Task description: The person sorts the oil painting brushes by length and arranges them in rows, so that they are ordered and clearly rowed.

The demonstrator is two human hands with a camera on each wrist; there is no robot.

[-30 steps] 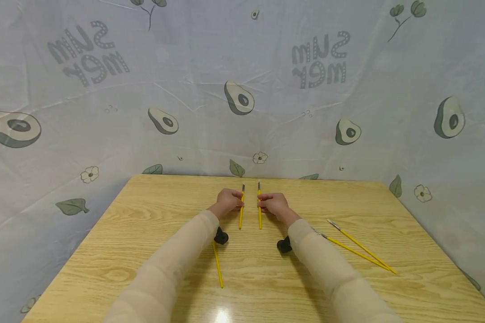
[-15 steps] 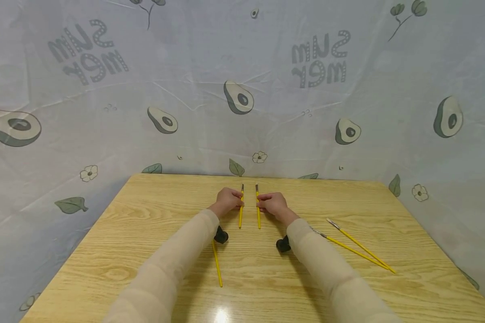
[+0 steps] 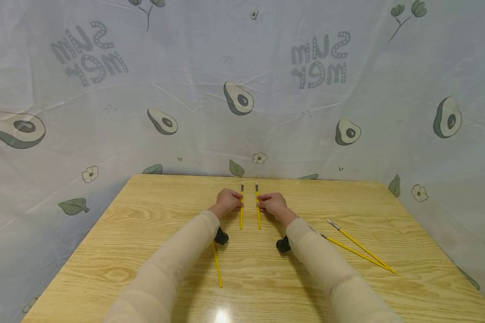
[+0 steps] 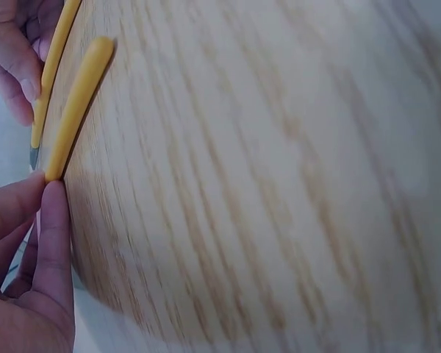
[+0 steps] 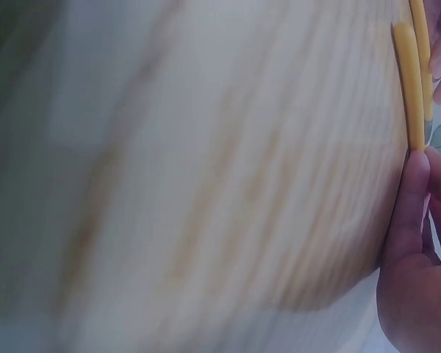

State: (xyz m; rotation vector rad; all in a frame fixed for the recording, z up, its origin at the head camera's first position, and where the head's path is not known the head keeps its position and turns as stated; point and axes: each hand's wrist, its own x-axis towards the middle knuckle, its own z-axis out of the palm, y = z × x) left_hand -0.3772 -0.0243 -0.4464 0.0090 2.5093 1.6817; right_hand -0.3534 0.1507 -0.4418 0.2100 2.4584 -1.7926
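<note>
Near the far side of the table, my left hand [image 3: 228,200] pinches a yellow-handled paintbrush [image 3: 241,220] between thumb and fingers. Facing it, my right hand [image 3: 273,204] pinches a second yellow paintbrush [image 3: 259,220]. Both brushes lie nearly parallel, a small gap apart, with their dark bristles pointing to the back. The left wrist view gives the held handle [image 4: 81,103] close up, against the wood. In the right wrist view the other handle [image 5: 409,81] runs out from my thumb and fingertip, and the left hand's fingers show behind it.
Two more paintbrushes [image 3: 361,246] lie at the right, their handle ends meeting. Another yellow brush [image 3: 218,267] lies partly under my left forearm. A patterned cloth [image 3: 202,134] hangs behind the wooden table [image 3: 165,193]. A black wrist camera [image 3: 283,245] sits below each sleeve.
The right-hand brush has shifted slightly left at its bristle end, closer to the other brush. Both hands have stayed almost where they were, still holding their brushes.
</note>
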